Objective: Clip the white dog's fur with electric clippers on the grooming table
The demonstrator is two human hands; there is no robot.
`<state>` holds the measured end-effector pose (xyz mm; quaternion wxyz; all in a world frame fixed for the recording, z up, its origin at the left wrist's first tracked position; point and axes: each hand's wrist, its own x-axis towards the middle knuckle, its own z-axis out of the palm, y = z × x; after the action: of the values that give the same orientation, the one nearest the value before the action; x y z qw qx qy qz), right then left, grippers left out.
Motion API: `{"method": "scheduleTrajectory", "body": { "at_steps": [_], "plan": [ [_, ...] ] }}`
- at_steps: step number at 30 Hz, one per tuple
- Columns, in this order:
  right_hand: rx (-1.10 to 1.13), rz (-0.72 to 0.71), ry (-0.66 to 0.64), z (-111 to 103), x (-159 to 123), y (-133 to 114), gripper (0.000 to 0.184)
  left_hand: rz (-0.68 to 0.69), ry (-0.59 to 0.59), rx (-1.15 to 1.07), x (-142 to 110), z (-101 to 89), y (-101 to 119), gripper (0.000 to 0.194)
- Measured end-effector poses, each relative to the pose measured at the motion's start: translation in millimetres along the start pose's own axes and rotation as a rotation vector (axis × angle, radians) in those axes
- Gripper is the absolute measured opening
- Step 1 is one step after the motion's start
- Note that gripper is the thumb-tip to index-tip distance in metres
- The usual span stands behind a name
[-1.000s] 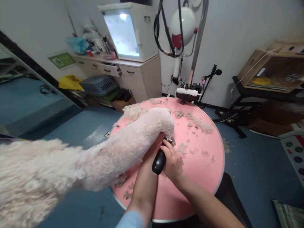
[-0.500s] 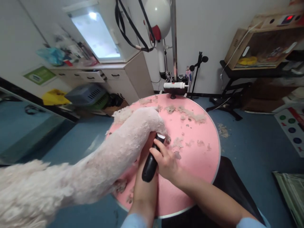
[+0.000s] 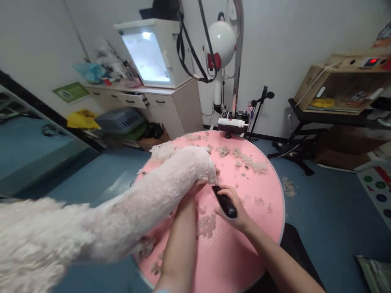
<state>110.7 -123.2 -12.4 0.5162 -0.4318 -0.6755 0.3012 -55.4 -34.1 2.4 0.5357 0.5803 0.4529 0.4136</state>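
Observation:
A dog point(image 3: 152, 195) with a close-shorn back and a woolly, unclipped front stands on the round pink table point(image 3: 244, 252). My right hand point(image 3: 236, 205) is wrapped around black hair clippers point(image 3: 226, 203), their head just below the dog's rump. From the near side, my left hand point(image 3: 200, 185) reaches beneath the hindquarters. It grips around a hind leg, with what look like fingertips showing beyond the rump; most of its fingers are hidden behind the dog. Cut fur point(image 3: 207, 224) lies by my left forearm, and more tufts point(image 3: 252, 162) are scattered toward the far side.
A white nozzle bottle point(image 3: 232, 123) lies in a holder at the table's far edge, beside a metal post point(image 3: 237, 61). Black straps point(image 3: 195, 61) hang above. A white dryer point(image 3: 220, 42) stands behind. Cabinets point(image 3: 183, 106) are at the left, a wooden box point(image 3: 342, 89) at the right.
The clippers have shifted right and turned, their handle now pointing down and right. My left hand sits at the rump. More cut fur shows beside my left forearm. The whole view has shifted slightly.

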Motion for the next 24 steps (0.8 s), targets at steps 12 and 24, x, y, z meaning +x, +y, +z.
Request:
{"method": "scheduleTrajectory", "body": {
  "at_steps": [12, 24],
  "plan": [
    [0.301, 0.281, 0.093, -36, 52, 16, 0.032, -0.066, -0.082, -0.505, 7, 9.5, 6, 0.043],
    [0.272, 0.307, 0.024, -37, 62, 26, 0.027, -0.130, 0.035, -0.533, -3, 16.6, 3, 0.042]
  ]
}}
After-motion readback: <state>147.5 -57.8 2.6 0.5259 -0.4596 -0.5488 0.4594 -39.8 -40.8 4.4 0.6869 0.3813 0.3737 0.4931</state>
